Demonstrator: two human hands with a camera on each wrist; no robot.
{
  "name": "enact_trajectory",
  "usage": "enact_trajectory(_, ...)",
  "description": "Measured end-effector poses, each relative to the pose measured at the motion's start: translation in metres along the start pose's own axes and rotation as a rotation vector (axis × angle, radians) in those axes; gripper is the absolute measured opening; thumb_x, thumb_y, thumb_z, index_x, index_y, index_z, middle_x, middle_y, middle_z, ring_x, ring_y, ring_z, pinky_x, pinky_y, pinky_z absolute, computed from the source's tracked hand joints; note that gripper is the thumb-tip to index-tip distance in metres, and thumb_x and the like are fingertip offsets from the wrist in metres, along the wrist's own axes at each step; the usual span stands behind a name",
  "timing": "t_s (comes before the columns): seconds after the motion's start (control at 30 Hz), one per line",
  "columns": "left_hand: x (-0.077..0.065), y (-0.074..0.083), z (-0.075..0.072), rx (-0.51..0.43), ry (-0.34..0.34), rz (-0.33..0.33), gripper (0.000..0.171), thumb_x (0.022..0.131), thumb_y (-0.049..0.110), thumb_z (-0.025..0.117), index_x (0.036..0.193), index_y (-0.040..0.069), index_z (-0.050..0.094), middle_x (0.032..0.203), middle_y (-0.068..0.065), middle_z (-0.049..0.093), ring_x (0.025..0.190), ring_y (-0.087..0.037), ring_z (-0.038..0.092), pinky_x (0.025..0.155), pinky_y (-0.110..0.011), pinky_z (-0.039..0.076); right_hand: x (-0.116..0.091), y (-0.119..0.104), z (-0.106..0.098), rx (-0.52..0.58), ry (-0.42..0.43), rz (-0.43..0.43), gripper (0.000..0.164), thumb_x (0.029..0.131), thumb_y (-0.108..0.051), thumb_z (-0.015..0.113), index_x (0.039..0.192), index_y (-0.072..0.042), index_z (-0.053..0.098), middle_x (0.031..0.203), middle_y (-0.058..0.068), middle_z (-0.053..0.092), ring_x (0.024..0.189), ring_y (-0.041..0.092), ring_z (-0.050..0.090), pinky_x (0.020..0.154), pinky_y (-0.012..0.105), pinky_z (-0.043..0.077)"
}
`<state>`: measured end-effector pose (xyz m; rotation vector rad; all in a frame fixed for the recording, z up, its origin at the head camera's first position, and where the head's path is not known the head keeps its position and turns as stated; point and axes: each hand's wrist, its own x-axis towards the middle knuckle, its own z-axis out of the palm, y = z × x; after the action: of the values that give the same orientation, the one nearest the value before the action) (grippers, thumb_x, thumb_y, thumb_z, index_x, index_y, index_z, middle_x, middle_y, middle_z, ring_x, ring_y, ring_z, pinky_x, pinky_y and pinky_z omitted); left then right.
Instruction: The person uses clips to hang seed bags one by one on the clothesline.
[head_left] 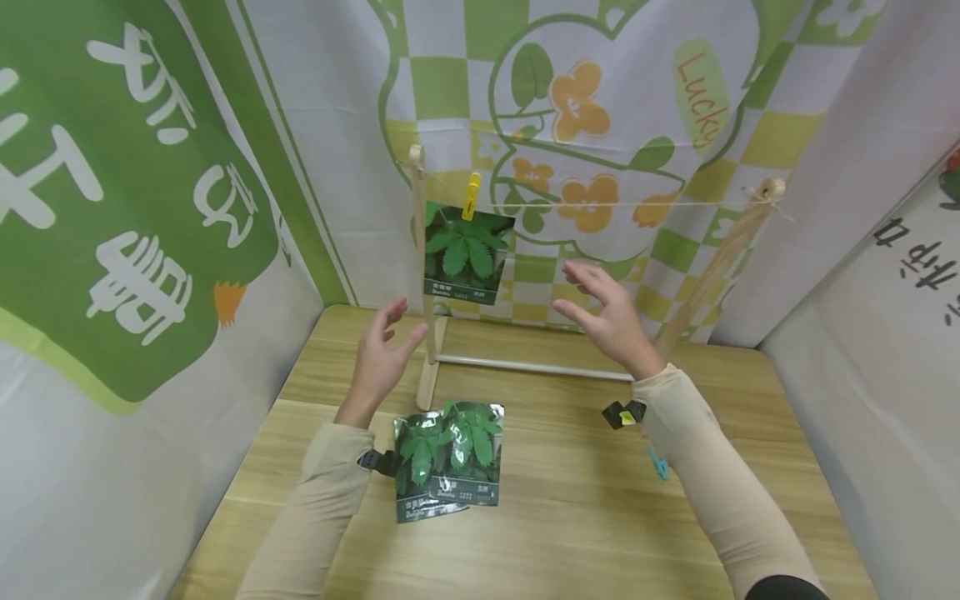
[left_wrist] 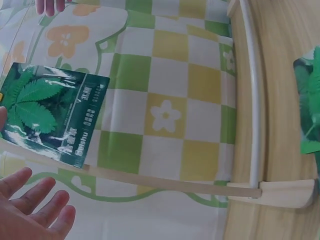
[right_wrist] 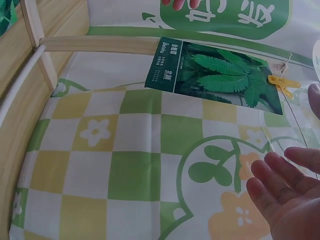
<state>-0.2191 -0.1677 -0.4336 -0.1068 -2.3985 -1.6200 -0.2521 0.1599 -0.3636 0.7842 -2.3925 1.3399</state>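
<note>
A flat, glossy green packet printed with a leaf [head_left: 467, 254] hangs from the string [head_left: 615, 204], held at its top by a yellow clothespin [head_left: 471, 197]. My left hand [head_left: 381, 360] is beside the wooden post, left of and below the hanging packet, fingers spread and holding nothing. To the packet's right, my right hand [head_left: 606, 312] is raised with relaxed fingers and thumb apart, also bare. In the right wrist view the yellow clothespin [right_wrist: 283, 85] grips the packet's top edge. Two more such packets [head_left: 468, 450] overlap on the table below, near my left wrist.
A wooden frame with a left post [head_left: 420, 250], a right post [head_left: 712, 267] and a white lower bar [head_left: 536, 367] stands at the table's back. A blue clothespin [head_left: 659, 465] lies partly hidden by my right sleeve. Printed cloths [head_left: 442, 87] enclose the wooden table [head_left: 585, 525].
</note>
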Motion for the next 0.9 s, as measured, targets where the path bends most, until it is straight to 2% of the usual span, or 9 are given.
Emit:
enact_trajectory(0.37,-0.007,-0.017,0.003,0.022,0.0,-0.038,0.067,0.092,0.037,0.066,0.145,0.005,0.039,0.148,-0.017,0.044,0.137,-0.034,0.04,0.114,-0.051,0.033,-0.016,0.015,0.003,-0.022,0.01,0.065,0.057,0.088,-0.011,0.071,0.14,-0.003,0.05,0.135,0.019,0.057,0.121,0.032,0.054,0.105,0.047,0.044)
enact_trajectory(0.7,-0.016,-0.029,0.006,0.013,-0.016,-0.094,0.071,0.091,0.043,0.066,0.146,0.006,0.039,0.15,-0.016,0.043,0.138,-0.032,0.038,0.116,-0.049,0.03,-0.032,0.029,0.002,-0.003,0.028,0.085,0.055,0.088,-0.007,0.07,0.139,0.0,0.05,0.133,0.022,0.057,0.12,0.036,0.055,0.103,0.052,0.044)
enact_trajectory(0.8,-0.018,-0.033,0.007,0.017,-0.025,-0.112,0.072,0.091,0.043,0.066,0.146,0.007,0.038,0.151,-0.015,0.042,0.139,-0.032,0.038,0.116,-0.049,0.03,-0.036,0.034,0.002,-0.013,0.041,0.095,0.054,0.088,-0.008,0.071,0.138,0.0,0.051,0.131,0.021,0.058,0.119,0.035,0.056,0.101,0.047,0.046)
enact_trajectory(0.9,-0.021,-0.037,0.008,0.025,-0.026,-0.128,0.072,0.091,0.043,0.066,0.147,0.008,0.038,0.151,-0.015,0.042,0.139,-0.032,0.038,0.117,-0.049,0.03,-0.041,0.038,0.002,-0.023,0.049,0.11,0.054,0.087,-0.007,0.071,0.137,0.001,0.052,0.13,0.022,0.059,0.118,0.034,0.056,0.099,0.032,0.048)
